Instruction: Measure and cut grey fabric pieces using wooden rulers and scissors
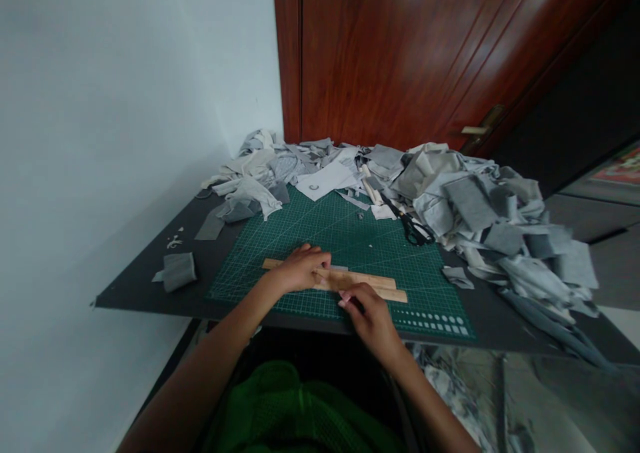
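Observation:
Two wooden rulers [370, 278] lie roughly side by side across the green cutting mat [320, 226], near its front. My left hand [303, 268] is closed over the rulers toward their left part, its fingers bent onto the wood. A sliver of pale grey cloth [340, 268] shows along the far edge of the rulers. At the near edge, my right hand [367, 310] has thumb and finger pinched together beside the lower ruler. What sits in that pinch is too small to tell.
Black-handled scissors [415, 230] lie at the mat's right rear. Grey and white cloth scraps heap up at the right [480, 206] and back left [255, 173]. A white sheet [325, 178] lies at the back. A folded grey cloth [179, 271] sits on the left of the dark table [145, 293].

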`<state>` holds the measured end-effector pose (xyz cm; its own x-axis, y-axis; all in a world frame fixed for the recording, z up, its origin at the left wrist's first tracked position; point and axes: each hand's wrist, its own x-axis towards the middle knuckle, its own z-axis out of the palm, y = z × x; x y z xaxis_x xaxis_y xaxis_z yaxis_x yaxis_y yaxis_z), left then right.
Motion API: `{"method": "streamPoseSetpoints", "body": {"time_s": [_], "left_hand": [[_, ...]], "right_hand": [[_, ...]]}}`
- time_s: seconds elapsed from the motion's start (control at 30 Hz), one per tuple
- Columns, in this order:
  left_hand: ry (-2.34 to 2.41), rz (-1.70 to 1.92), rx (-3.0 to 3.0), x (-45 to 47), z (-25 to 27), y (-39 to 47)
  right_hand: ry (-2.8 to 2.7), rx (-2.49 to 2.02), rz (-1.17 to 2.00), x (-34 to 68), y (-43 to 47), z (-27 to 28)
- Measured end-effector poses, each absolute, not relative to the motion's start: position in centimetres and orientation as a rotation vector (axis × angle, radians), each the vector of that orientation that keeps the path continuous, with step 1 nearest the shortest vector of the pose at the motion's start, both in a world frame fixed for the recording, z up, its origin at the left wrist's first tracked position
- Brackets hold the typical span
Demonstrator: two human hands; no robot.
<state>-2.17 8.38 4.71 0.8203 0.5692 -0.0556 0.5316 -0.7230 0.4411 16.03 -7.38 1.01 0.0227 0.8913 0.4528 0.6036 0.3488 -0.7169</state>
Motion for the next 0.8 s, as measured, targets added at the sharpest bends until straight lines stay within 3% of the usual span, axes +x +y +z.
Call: {"method": "streamPoseSetpoints", "body": {"time_s": [0.2, 0.5, 0.8], "left_hand": [[0.816, 0.131, 2.551, -2.2, 4.6, 8.3], [0.841, 0.112, 2.553, -2.1, 4.8, 8.2], [0.822, 0.131, 2.570, -2.2, 5.0, 8.1]], "right_hand": [[-1.688, -1.351, 0.432, 16.0, -7.0, 0.6], [-2.020, -1.497, -0.129, 16.3, -7.8, 0.4], [-1.998, -1.515, -0.247, 15.8, -7.2, -0.8]]}}
